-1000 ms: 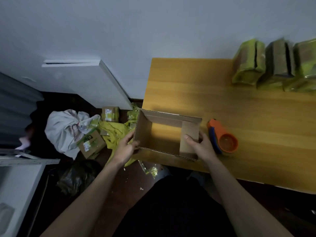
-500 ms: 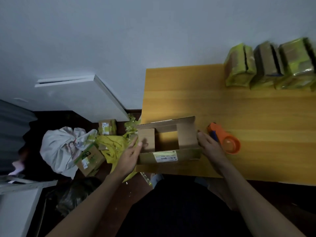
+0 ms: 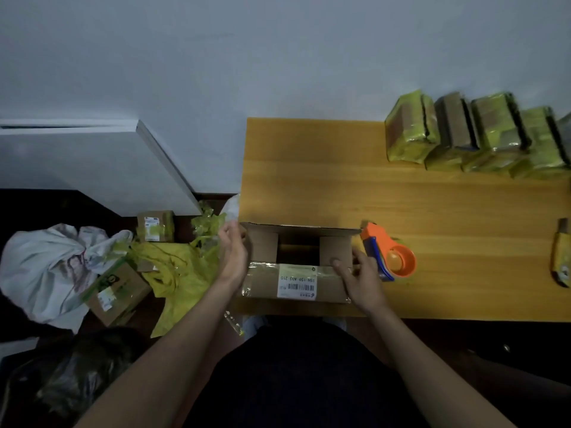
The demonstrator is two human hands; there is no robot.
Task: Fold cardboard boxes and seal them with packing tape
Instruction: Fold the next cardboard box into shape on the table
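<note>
2 bare forearms, no sleeves, no watch or rings seen. Left hand [image 3: 232,254] and right hand [image 3: 360,278] ungloved. Dark clothing [image 3: 296,375] covered the torso.

This looks like a makeshift packing corner in a plain room: a wooden table [image 3: 432,205] pushed against a bare grey wall [image 3: 278,57], a row of yellow-taped parcels [image 3: 475,134] along its back edge, an orange tape dispenser [image 3: 389,257], and labelled cartons [image 3: 117,291] among yellow plastic wrapping [image 3: 182,273] on the dark floor.
</note>
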